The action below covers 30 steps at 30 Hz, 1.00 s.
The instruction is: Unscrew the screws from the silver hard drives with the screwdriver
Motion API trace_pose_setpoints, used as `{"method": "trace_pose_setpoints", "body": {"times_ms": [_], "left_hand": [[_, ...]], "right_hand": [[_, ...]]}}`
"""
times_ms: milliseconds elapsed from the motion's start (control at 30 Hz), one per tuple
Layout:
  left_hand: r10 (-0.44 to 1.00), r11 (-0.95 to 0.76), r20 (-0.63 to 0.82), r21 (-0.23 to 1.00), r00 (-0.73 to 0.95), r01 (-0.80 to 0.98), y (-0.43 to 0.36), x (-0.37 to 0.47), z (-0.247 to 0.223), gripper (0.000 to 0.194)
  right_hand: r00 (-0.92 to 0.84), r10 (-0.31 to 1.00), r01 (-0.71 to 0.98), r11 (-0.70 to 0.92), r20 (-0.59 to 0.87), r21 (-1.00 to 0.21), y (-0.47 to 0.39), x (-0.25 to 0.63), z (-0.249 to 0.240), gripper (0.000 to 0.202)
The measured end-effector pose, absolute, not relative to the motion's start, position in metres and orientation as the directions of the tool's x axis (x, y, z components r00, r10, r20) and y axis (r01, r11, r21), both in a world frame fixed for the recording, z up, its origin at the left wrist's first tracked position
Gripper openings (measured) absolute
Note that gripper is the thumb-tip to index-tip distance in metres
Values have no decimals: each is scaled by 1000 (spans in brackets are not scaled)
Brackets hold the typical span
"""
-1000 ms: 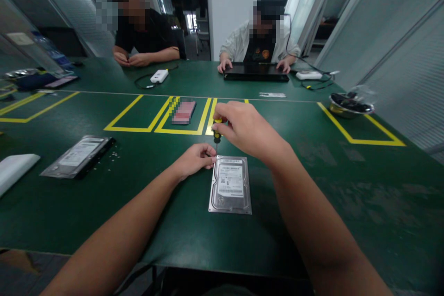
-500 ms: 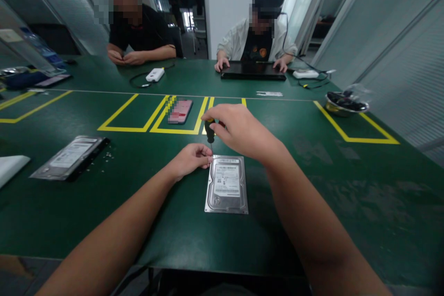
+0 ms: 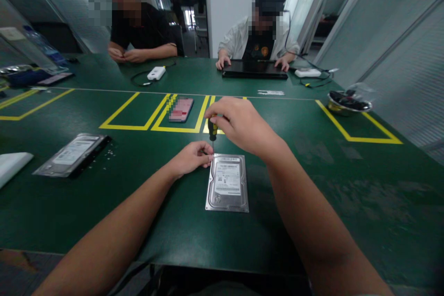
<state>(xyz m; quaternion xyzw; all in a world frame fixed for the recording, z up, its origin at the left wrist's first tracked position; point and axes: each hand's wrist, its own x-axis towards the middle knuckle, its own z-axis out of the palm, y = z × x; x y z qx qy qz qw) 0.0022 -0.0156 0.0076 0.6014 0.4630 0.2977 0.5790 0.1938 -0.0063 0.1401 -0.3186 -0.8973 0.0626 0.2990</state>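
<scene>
A silver hard drive (image 3: pixel 227 185) with a white label lies flat on the green table in front of me. My right hand (image 3: pixel 236 120) grips the black and yellow handle of a screwdriver (image 3: pixel 212 129), held upright with its shaft down at the drive's top left corner. My left hand (image 3: pixel 192 158) is at that same corner, its thumb and fingers pinched together by the shaft. Whether they hold the shaft, the drive's edge or something small is hidden.
To the left, another hard drive (image 3: pixel 74 155) lies on a bag beside small scattered screws (image 3: pixel 104 155). Farther back are a phone (image 3: pixel 181 109), a metal bowl (image 3: pixel 348 103), a white device (image 3: pixel 156 73) and a black laptop (image 3: pixel 255 69) under a person's hands. Another person sits at the left.
My right hand and the screwdriver handle have shifted slightly, and the fingers sit a little differently on the handle's top. The whole view has moved slightly.
</scene>
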Motion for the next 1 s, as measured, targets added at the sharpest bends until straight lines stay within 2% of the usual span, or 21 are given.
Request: {"method": "trace_pose_setpoints", "body": {"times_ms": [300, 600, 733, 900, 1000], "left_hand": [[900, 98, -207, 953, 383, 285, -15, 2, 12, 22], [897, 122, -235, 946, 374, 300, -16, 4, 15, 21], [899, 112, -246, 929, 364, 352, -17, 4, 17, 20], [897, 85, -226, 931, 380, 355, -16, 3, 15, 23], [896, 67, -206, 938, 393, 339, -15, 2, 12, 25]], "right_hand": [[-593, 600, 551, 789, 537, -272, -5, 185, 133, 17], [-650, 577, 469, 817, 495, -337, -5, 191, 134, 33], [-670, 570, 469, 822, 476, -324, -5, 192, 136, 37], [-632, 597, 519, 799, 493, -303, -5, 192, 137, 20], [-620, 602, 527, 795, 504, -302, -5, 191, 136, 18]]}}
